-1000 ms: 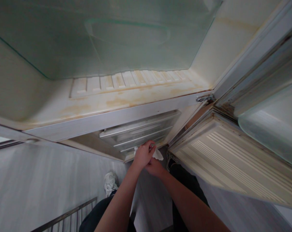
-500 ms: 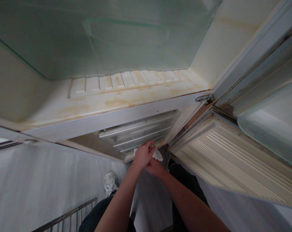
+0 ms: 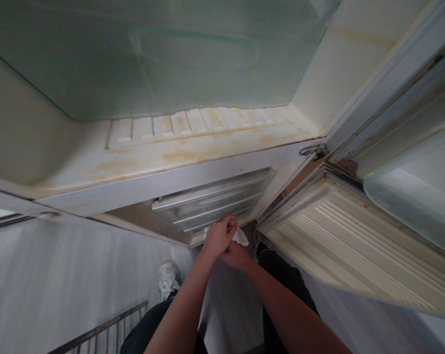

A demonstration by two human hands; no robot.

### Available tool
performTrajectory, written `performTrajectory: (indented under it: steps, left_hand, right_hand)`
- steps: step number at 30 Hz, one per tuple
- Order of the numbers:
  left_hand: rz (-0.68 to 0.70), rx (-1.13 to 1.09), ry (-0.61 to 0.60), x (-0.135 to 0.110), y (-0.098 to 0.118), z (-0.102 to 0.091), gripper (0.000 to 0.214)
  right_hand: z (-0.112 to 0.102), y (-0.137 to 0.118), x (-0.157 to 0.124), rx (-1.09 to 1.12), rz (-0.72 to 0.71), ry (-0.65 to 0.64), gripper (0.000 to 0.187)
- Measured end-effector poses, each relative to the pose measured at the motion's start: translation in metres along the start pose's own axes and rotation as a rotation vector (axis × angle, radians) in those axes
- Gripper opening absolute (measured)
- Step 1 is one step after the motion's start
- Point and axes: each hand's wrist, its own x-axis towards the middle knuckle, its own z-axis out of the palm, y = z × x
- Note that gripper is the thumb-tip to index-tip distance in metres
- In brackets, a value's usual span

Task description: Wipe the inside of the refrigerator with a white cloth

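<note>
I look down into an open, stained fridge. My left hand (image 3: 218, 237) is closed on a white cloth (image 3: 240, 237) at the front lip of the lower freezer compartment (image 3: 207, 201). My right hand (image 3: 236, 255) lies just beneath the left one, mostly covered by it; its fingers are hidden, and it seems to touch the same cloth. Both arms reach forward from the bottom of the view.
A glass shelf (image 3: 163, 54) spans the upper compartment above a yellow-stained floor (image 3: 170, 157). The lower door (image 3: 347, 246) and the upper door (image 3: 410, 162) stand open at the right. My white shoe (image 3: 168, 279) rests on the grey floor; a metal rack (image 3: 97, 332) lies at lower left.
</note>
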Motion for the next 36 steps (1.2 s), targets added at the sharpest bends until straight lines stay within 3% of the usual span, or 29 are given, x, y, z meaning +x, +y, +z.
performTrajectory:
  steps: [31,36]
  left_hand:
    - [-0.005,0.089,-0.023,0.0016,0.0002,0.0056,0.022]
    - [-0.009,0.095,-0.030,0.0009,0.0007,0.0052,0.023]
  right_hand:
    - [-0.0024,-0.0007,-0.0026,0.010,0.015,-0.058,0.042]
    - [0.0007,0.0035,-0.0009,0.000,0.007,-0.018,0.045]
